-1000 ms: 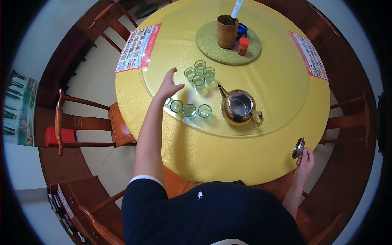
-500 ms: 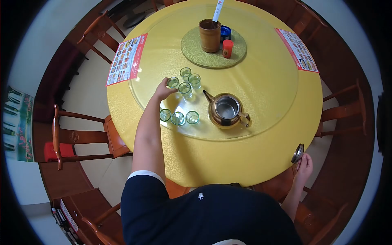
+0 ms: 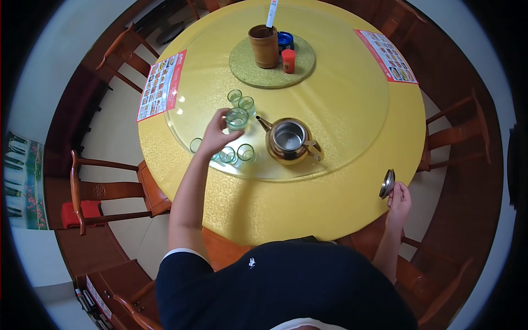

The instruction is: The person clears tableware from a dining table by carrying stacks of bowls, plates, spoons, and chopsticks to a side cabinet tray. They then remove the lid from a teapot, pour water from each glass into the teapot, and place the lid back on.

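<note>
In my left hand [image 3: 220,135], thumb and fingers close round a small green-tinted drinking glass [image 3: 237,120], over the glass turntable. Two similar glasses stand just behind it, a rear glass [image 3: 235,95] and a nearer glass [image 3: 247,104]. Several more glasses stand in front, including a right-hand glass [image 3: 246,152] and a left-hand glass [image 3: 196,144]; my wrist partly hides this group. A gold-coloured teapot [image 3: 289,142] stands uncovered to the right, its spout towards the glasses. Beyond the table's right front edge, my right hand [image 3: 400,199] pinches a metal teapot lid [image 3: 388,184], tilted on edge.
A round stand [image 3: 242,74] at the back carries a brown cup [image 3: 264,49] with a white-wrapped item, a red container [image 3: 288,61] and a blue item [image 3: 285,41]. Printed menus [image 3: 162,85] lie at the table's sides. Wooden chairs [image 3: 113,190] surround the yellow table [image 3: 308,212].
My left hand now has a glass held up nearer the camera. One fewer glass stands at the back, and another shows at the front left. The view has shifted slightly; the lid stays in my right hand.
</note>
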`<control>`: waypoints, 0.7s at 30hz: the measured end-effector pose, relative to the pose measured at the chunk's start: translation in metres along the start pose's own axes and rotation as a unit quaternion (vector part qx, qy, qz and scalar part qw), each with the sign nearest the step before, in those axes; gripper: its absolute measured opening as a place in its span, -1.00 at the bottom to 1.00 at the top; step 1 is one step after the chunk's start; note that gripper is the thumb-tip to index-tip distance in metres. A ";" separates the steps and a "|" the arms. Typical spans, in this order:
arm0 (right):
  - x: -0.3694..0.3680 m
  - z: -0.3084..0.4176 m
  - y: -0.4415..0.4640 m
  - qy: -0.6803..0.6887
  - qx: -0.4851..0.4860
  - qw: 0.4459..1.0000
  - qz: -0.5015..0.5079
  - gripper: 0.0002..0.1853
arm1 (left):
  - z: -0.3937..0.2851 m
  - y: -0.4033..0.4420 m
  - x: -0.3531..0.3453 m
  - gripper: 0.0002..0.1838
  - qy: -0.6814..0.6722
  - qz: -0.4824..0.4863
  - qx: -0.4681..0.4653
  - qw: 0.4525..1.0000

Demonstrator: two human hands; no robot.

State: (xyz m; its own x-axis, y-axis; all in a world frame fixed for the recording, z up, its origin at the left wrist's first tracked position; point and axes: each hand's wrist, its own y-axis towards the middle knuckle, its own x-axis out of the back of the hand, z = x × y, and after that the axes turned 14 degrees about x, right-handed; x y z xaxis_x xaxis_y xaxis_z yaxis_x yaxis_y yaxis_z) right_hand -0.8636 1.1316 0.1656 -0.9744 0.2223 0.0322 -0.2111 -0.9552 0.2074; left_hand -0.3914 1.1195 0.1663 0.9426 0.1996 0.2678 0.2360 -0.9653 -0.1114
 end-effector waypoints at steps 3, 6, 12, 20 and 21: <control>0.000 0.005 0.000 0.018 -0.008 1.000 -0.001 -0.85 | -0.009 -0.007 -0.023 -0.32 0.047 0.029 0.018 0.998; 0.006 0.002 0.000 0.027 0.000 1.000 -0.005 -0.86 | -0.008 -0.005 -0.040 -0.37 0.106 0.023 -0.007 0.994; 0.019 0.002 -0.004 0.024 0.000 0.999 -0.024 -0.87 | -0.031 -0.006 -0.064 -0.42 0.219 0.022 -0.079 0.972; 0.030 0.000 -0.007 0.035 0.005 0.998 -0.042 -0.87 | -0.040 -0.003 -0.077 -0.47 0.296 0.037 -0.111 0.948; 0.031 0.001 -0.007 0.035 0.005 0.998 -0.043 -0.87 | -0.042 -0.003 -0.077 -0.48 0.307 0.035 -0.113 0.944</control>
State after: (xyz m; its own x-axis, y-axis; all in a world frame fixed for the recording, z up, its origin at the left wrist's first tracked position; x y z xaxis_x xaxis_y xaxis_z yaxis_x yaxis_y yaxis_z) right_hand -0.8918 1.1456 0.1658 -0.9556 0.2894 -0.0550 -0.2943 -0.9309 0.2162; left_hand -0.4750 1.1000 0.1859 0.6222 0.0649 0.7801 0.0552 -0.9977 0.0390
